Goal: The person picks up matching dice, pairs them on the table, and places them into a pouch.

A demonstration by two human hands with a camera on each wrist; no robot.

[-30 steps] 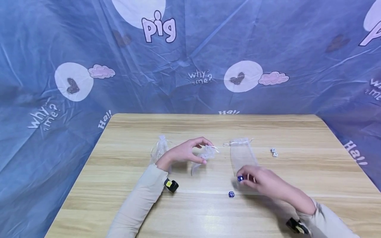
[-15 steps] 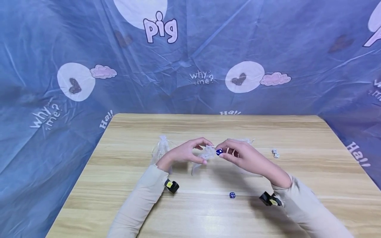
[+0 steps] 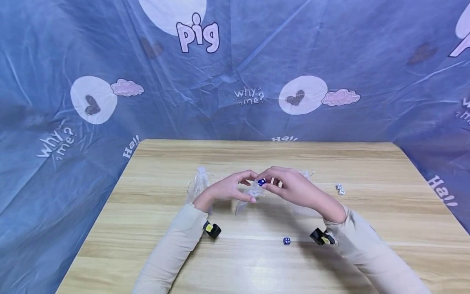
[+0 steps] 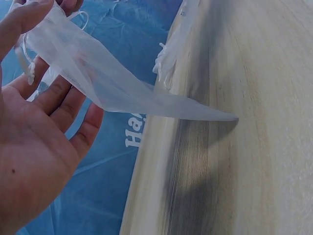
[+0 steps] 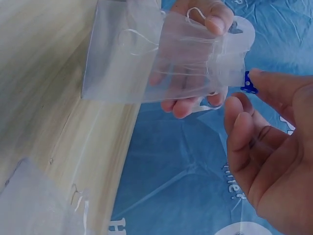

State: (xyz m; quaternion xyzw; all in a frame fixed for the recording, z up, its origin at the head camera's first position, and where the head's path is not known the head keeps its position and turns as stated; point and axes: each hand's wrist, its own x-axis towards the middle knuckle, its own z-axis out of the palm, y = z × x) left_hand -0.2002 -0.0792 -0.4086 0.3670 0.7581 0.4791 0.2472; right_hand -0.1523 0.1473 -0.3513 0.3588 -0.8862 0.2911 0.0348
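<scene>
My left hand (image 3: 228, 188) grips a sheer white drawstring bag (image 4: 102, 73) near its gathered mouth, thumb on one side and fingers behind the mesh. The bag hangs slantwise, its lower corner down at the table in the left wrist view. Between thumb and fingertips, my right hand (image 3: 299, 188) pinches a blue die (image 3: 261, 182) with white pips. In the right wrist view that die (image 5: 249, 83) is right at the bag's open edge, partly covered by the thumb. A second blue die (image 3: 287, 241) lies on the table below the right hand.
Another sheer bag (image 3: 200, 181), gathered at the top, is behind the left wrist. A flat bag (image 5: 36, 200) lies beneath the right arm, mostly hidden in the head view. Two white dice (image 3: 340, 189) sit to the right on the wooden table (image 3: 235, 261).
My right hand has carried the blue die from the table's front middle up and left to the bag's mouth. The left hand has stayed in place, holding the bag.
</scene>
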